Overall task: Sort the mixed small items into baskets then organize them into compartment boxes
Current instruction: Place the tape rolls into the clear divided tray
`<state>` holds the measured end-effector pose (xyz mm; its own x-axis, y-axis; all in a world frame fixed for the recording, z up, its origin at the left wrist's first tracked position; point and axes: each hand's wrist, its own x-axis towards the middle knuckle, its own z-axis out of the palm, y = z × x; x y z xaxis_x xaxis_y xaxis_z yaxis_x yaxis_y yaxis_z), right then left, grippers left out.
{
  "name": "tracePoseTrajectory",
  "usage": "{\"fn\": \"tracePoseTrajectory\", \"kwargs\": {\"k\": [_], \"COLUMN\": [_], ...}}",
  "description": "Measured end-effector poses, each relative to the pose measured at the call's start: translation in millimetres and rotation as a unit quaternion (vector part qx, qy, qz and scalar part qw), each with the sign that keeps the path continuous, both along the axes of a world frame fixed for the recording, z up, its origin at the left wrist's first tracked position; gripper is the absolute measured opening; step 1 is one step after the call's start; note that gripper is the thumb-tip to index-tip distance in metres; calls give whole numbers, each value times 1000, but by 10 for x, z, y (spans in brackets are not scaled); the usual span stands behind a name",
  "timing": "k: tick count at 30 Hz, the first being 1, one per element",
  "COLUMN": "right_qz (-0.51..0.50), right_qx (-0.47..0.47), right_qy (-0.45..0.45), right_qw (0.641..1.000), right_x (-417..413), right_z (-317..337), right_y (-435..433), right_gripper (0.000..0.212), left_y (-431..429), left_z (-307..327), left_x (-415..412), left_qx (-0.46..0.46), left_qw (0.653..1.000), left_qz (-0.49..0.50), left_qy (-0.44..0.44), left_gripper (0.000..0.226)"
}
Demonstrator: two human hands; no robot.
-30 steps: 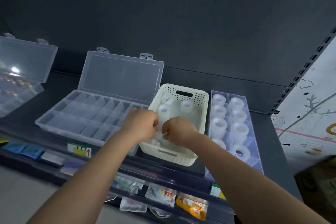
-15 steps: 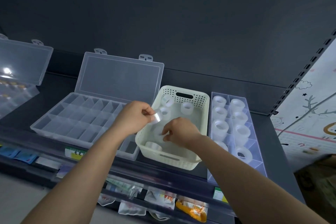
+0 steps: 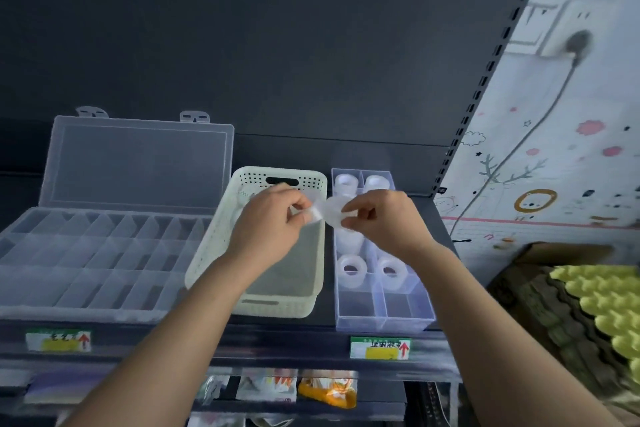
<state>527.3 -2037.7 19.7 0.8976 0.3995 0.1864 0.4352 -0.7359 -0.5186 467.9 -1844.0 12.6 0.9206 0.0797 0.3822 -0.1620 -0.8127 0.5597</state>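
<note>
— As the view runs from nine o'clock across to three o'clock, what comes first?
— A clear compartment box (image 3: 104, 253) at nine o'clock, with its lid standing open. Next is the left hand (image 3: 270, 222), raised over a cream perforated basket (image 3: 249, 182).
— What is that hand doing?
— Its thumb and fingertips pinch the left edge of a translucent tape roll (image 3: 327, 213). The roll is held in the air at the centre, above the gap between the basket and the box to the right. It is blurred, so fine detail cannot be read.
— And the other side?
— The right hand (image 3: 384, 218), at three o'clock of the roll, pinches the opposite edge with curled fingers. At five o'clock, a narrow divided box (image 3: 384, 321) holds similar rolls (image 3: 350, 267) in pairs. Its two nearest cells show no roll.
— How would the roll handle?
— It is probably very light and fairly stiff as a ring, with smooth, slightly slippery sides and perhaps a tacky loose end. Holding the outer rim between thumb and finger, or hooking a finger through the core, seems the safest way to lower it into a free cell.
</note>
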Motion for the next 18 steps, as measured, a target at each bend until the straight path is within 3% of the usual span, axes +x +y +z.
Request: {"fn": "tracePoseTrajectory", "kwargs": {"k": [11, 18], "right_qz": [-15, -8], "right_qx": [-129, -192], "right_qy": [39, 67], "right_qw": [991, 979], "right_x": [-80, -34], "right_z": [-115, -237], "right_y": [-764, -751], "right_gripper": [17, 15], "left_y": [-624, -674], "left_z": [-140, -228], "left_x": [216, 288], "left_qx": [182, 211], "left_qw": [967, 949], "left_qz": [-144, -162], "left_qy": [104, 172], "left_gripper": [12, 16]}}
